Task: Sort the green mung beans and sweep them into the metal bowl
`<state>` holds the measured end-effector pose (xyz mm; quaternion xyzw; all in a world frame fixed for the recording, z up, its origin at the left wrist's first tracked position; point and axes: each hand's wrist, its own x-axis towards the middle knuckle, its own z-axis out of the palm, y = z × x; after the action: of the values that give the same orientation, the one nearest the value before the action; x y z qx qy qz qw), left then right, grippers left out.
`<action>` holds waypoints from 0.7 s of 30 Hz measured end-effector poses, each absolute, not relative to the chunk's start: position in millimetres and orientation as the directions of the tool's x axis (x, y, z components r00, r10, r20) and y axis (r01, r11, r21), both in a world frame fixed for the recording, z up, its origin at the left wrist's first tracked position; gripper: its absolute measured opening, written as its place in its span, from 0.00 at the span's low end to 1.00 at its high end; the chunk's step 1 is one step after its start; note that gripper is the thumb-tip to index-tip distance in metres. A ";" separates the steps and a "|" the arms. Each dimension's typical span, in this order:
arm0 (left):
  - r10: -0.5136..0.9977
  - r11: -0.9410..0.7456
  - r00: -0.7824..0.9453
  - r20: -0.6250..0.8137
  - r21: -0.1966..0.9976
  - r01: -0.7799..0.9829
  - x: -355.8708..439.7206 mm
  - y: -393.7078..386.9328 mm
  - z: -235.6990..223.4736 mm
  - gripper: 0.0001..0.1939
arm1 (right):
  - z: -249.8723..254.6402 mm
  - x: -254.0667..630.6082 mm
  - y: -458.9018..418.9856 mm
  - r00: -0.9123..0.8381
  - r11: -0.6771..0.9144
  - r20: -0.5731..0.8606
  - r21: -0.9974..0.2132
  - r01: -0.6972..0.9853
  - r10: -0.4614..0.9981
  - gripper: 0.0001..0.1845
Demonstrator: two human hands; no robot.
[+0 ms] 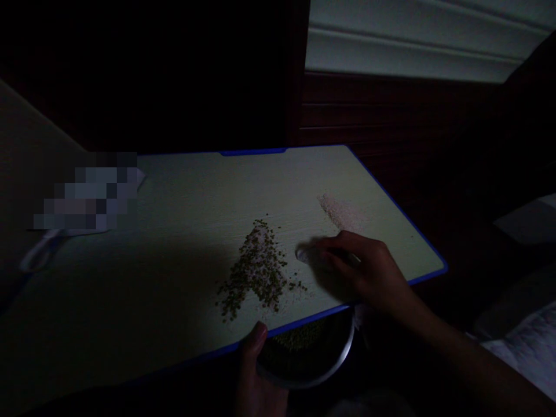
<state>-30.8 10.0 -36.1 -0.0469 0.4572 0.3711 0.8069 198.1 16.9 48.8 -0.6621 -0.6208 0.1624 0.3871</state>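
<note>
A heap of small green beans, mixed with pale grains, lies spread on a light tabletop with a blue edge. To its right, my right hand is closed round what looks like a spoon, its pale rounded end close to the tabletop and apart from the heap. Below the near edge is a metal bowl with green beans inside, partly hidden under the tabletop. My left hand grips the bowl's left side, thumb up at the table edge; its other fingers are mostly hidden.
A separate pile of pale grains lies beyond my right hand. At the far left is a blurred-out item with a looped strap. Dark wooden panels stand behind the table, and pale quilted fabric shows at lower right. Light is dim.
</note>
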 end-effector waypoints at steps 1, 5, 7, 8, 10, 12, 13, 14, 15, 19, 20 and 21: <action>0.558 0.722 0.307 -0.771 0.268 -0.638 -30.8 10.6 -36.5 0.30 | 47.3 200.0 24.2 0.188 0.064 0.270 -0.712 0.699 0.944 0.12; 0.557 0.710 0.336 -0.759 0.226 -0.667 -32.3 12.0 -42.5 0.28 | 43.3 223.5 40.7 0.302 -0.023 0.283 -0.695 0.719 0.910 0.13; 0.548 0.707 0.361 -0.755 0.188 -0.682 -33.6 12.2 -46.2 0.26 | 43.9 238.1 39.0 0.363 -0.074 0.289 -0.684 0.725 0.886 0.14; 0.542 0.710 0.366 -0.756 0.179 -0.681 -34.1 12.2 -47.5 0.26 | 44.8 243.6 35.8 0.383 -0.092 0.290 -0.681 0.726 0.877 0.14; 0.547 0.714 0.360 -0.756 0.196 -0.672 -34.5 12.5 -48.2 0.26 | 47.5 248.9 26.4 0.399 -0.110 0.285 -0.679 0.726 0.871 0.15; 0.543 0.716 0.342 -0.767 0.210 -0.666 -33.6 13.2 -45.8 0.26 | 49.6 246.9 15.4 0.387 -0.107 0.271 -0.683 0.723 0.881 0.15; 0.536 0.716 0.331 -0.777 0.210 -0.666 -32.6 13.5 -43.5 0.26 | 49.8 244.6 10.5 0.373 -0.101 0.260 -0.686 0.721 0.891 0.14; 0.530 0.713 0.319 -0.786 0.210 -0.669 -31.2 13.8 -40.4 0.26 | 49.3 242.5 6.6 0.356 -0.094 0.249 -0.689 0.719 0.901 0.13; 0.526 0.710 0.306 -0.793 0.212 -0.672 -29.5 13.9 -36.7 0.26 | 48.3 241.4 4.0 0.341 -0.088 0.239 -0.691 0.717 0.909 0.12; 0.532 0.692 0.268 -0.803 0.230 -0.684 -21.4 12.2 -20.7 0.27 | 41.9 250.7 8.7 0.337 -0.088 0.238 -0.687 0.722 0.911 0.13; 0.546 0.680 0.257 -0.797 0.243 -0.692 -19.6 11.5 -17.8 0.27 | 41.4 254.5 12.4 0.343 -0.090 0.245 -0.684 0.724 0.907 0.14; 0.558 0.666 0.240 -0.794 0.256 -0.700 -18.2 10.9 -15.8 0.28 | 42.1 257.5 16.6 0.343 -0.087 0.250 -0.682 0.726 0.905 0.15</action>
<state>-18.2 10.9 -15.8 -0.0761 0.4679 0.4015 0.7837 257.5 16.6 42.1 -0.7276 -0.5606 0.1185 0.3772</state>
